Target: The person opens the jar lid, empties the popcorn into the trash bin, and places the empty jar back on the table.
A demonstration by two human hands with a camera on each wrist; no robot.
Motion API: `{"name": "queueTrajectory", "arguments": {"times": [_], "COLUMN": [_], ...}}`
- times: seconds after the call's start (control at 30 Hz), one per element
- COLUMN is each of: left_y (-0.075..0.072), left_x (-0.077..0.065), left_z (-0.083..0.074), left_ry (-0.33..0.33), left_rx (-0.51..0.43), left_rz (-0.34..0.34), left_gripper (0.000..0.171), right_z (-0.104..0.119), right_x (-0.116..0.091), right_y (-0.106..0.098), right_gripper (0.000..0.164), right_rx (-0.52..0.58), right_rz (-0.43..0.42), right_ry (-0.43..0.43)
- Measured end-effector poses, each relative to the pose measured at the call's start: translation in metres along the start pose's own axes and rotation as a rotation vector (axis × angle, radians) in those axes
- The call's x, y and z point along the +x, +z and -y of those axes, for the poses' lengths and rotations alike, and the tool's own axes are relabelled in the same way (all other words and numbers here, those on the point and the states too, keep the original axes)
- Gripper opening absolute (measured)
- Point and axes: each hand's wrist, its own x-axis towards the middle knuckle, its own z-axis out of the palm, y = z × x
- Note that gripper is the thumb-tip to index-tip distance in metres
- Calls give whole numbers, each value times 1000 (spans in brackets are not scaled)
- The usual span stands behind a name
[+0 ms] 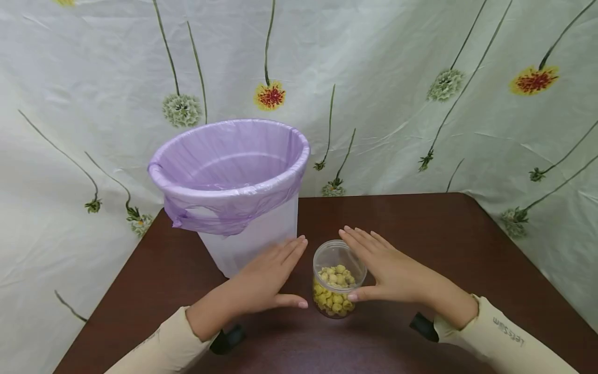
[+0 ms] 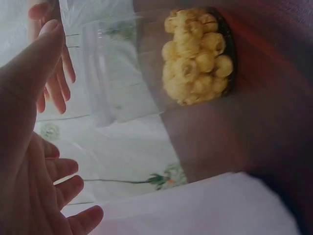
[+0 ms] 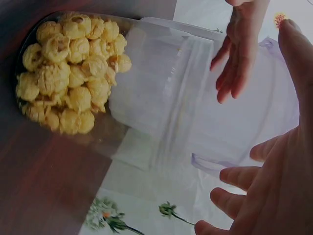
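A clear plastic jar (image 1: 339, 278), about half full of yellow popcorn (image 1: 334, 298), stands upright on the dark table with no lid on its mouth. My right hand (image 1: 388, 267) is close at the jar's right side, fingers straight and thumb spread, overlapping the rim in the head view. On the other side, my left hand (image 1: 261, 278) has its fingers extended and its thumb pointing toward the jar, with a gap between. Both wrist views show the jar (image 2: 127, 68) beside open palms, and the popcorn (image 3: 68, 73) piled in its lower part.
A white trash bin (image 1: 261, 244) lined with a purple bag (image 1: 233, 208) stands behind my left hand. The brown table (image 1: 397, 223) reaches back to a white curtain (image 1: 383, 104) printed with flowers. Dark wrist-worn devices sit under both sleeves.
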Motion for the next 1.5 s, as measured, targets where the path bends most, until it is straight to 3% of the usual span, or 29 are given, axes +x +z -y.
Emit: {"name": "queueTrajectory", "arguments": {"times": [0.27,0.63,0.9,1.2,1.33,1.5], "left_y": [32,60,84,90,88,87], "left_x": [3,12,20,22,22,22], "left_z": [1,-6,-12,-23,-28,-33], "left_ry": [-100,-228,-185,-251,-258,-256], "left_rx": [-174,-562,-724,-708,-632,-460], "left_rz": [28,17,-107,-233,-321,-440], "left_gripper": [110,108,105,105,110,112], "right_z": [-4,-2,-2,1,3,6], "right_x": [12,17,19,18,19,19], "right_y": [20,38,46,49,50,51], "right_gripper": [106,108,110,106,104,104], "right_rx": [49,55,70,118,123,143], "right_rz": [-10,-62,-139,-253,-314,-366], "right_ry": [21,89,148,161,125,97]}}
